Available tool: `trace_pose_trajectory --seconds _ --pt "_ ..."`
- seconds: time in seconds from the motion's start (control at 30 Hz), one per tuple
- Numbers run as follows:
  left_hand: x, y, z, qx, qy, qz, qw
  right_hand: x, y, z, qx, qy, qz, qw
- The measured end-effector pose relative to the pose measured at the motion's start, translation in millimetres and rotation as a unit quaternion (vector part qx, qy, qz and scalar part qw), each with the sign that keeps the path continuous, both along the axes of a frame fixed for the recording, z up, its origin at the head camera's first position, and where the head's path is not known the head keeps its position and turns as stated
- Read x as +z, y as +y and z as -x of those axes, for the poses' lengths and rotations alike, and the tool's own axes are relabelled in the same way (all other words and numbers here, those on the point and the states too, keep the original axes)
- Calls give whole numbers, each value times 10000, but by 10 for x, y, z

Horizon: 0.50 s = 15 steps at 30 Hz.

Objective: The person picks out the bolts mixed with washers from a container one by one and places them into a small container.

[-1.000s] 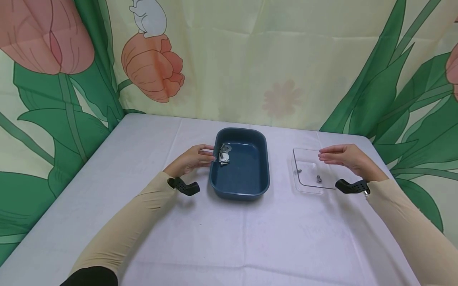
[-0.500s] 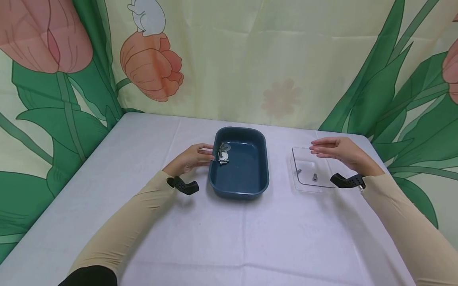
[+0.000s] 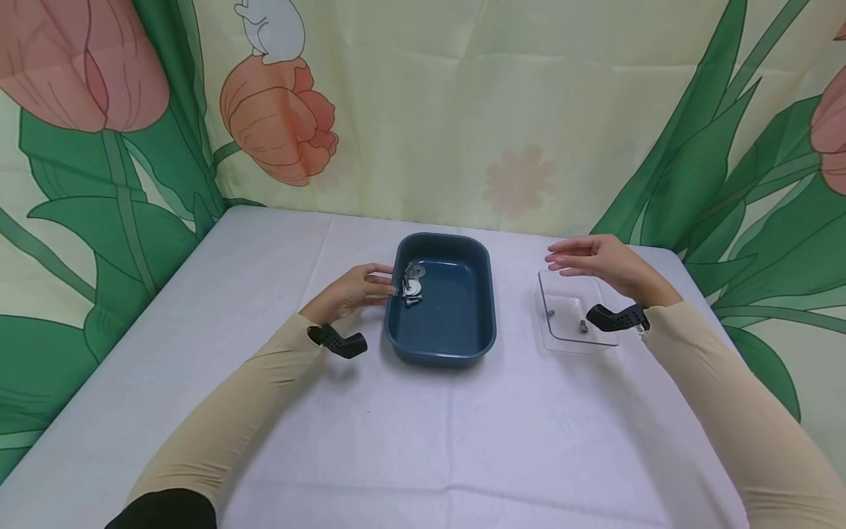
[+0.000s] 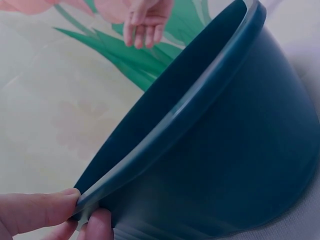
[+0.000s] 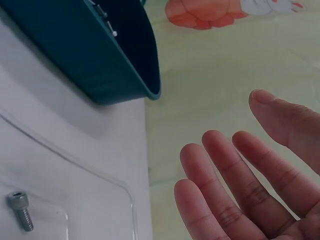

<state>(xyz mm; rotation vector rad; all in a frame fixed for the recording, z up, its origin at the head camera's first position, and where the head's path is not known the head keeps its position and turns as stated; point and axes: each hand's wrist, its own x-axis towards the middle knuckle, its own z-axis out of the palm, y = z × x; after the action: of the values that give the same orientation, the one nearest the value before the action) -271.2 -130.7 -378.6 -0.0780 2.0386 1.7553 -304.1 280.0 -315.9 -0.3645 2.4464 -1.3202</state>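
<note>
Pinching blue plastic tub [image 3: 441, 360] by left rim with left hand [image 3: 349, 295]; holding right hand [image 3: 611, 266] spread near far edge of clear plastic box [image 3: 578, 342] at right.

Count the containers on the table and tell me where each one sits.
2: a blue tub in the middle, gripped by the left hand, and a clear box to its right, near the right hand. No others show.
</note>
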Motion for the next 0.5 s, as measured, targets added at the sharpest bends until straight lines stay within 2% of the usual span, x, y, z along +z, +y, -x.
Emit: trace_pose_trajectory --seconds 0.27,0.5 --pt "-10 -1 11 -3 -11 35 10000 108 -289 70 143 70 -16 9999" --pt "-18 9 10 29 24 11 10000 133 -545 132 287 72 19 9996"
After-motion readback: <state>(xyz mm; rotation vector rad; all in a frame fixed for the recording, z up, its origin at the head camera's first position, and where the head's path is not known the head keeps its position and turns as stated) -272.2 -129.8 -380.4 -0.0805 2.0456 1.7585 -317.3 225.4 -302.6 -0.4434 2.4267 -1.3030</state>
